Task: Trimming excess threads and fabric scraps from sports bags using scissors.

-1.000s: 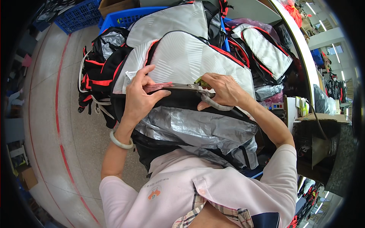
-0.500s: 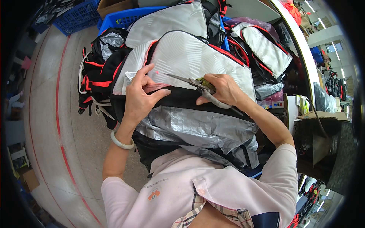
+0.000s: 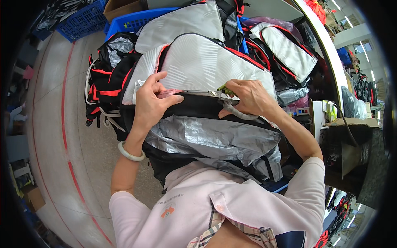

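A bag with a pale, wave-patterned panel [image 3: 202, 60] and a crinkled silver lining [image 3: 206, 134] lies across my front, a black band [image 3: 198, 108] running between them. My left hand [image 3: 151, 97] is closed on the bag's edge at the band, where a pinkish-red strip [image 3: 168, 93] shows by the fingers; the fingertips behind it are partly hidden. In my right hand [image 3: 250, 99] is a pair of scissors [image 3: 213, 94] with wrapped handles. Their blades lie along the top of the black band, pointing left, with the tips close to the strip. Whether they cut into anything I cannot tell.
Behind the bag stands a blue plastic crate [image 3: 132, 20] with more bag pieces over it. Another black, red and white bag [image 3: 289, 51] lies at the right. Black-and-red bag parts with white cords [image 3: 109, 113] hang at the left. A white-edged table [image 3: 324, 45] runs along the right.
The scissors have moved down onto the black band and their blades have come together, now nearly level. My right hand has shifted slightly right; my left hand keeps its hold.
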A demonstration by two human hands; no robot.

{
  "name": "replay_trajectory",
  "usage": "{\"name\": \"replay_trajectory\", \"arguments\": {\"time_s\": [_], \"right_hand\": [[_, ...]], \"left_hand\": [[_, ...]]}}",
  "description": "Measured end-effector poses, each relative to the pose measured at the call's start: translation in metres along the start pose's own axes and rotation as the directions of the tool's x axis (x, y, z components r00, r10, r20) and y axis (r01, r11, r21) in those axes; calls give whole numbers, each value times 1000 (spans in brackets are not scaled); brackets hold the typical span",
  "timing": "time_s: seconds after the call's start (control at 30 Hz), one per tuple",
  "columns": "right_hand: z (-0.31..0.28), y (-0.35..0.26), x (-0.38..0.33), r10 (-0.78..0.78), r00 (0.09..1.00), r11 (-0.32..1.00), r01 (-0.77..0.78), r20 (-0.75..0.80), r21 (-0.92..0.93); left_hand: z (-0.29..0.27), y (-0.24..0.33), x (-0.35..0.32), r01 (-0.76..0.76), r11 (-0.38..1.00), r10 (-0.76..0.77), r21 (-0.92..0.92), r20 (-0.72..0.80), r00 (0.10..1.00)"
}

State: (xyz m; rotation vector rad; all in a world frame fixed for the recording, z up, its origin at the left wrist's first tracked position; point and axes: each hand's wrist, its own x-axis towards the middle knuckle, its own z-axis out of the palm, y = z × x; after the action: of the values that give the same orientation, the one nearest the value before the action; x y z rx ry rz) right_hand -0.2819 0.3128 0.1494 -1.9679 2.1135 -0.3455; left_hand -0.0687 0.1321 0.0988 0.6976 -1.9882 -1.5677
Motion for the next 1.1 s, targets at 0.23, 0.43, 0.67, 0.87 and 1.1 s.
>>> {"name": "replay_trajectory", "arguments": {"time_s": [0.23, 0.43, 0.67, 0.87, 1.1], "right_hand": [[12, 3, -8, 19, 998, 994, -12, -60, 107], [4, 75, -90, 475, 703, 874, -444, -530, 196], [66, 98, -189, 844, 534, 194, -385, 46, 902], [7, 132, -136, 772, 539, 276, 192, -337, 942], [-211, 232, -137, 242, 108, 925, -325, -964, 196]], "left_hand": [[0, -8, 0, 6, 1000, -6, 13, 14, 1000], [-9, 13, -11, -166, 974, 125, 156, 248, 961], [28, 31, -21, -719, 468, 179, 514, 741, 647], [106, 49, -6, -618, 398, 178, 678, 604, 777], [160, 209, 132, -675, -55, 773, 736, 459, 438]]}}
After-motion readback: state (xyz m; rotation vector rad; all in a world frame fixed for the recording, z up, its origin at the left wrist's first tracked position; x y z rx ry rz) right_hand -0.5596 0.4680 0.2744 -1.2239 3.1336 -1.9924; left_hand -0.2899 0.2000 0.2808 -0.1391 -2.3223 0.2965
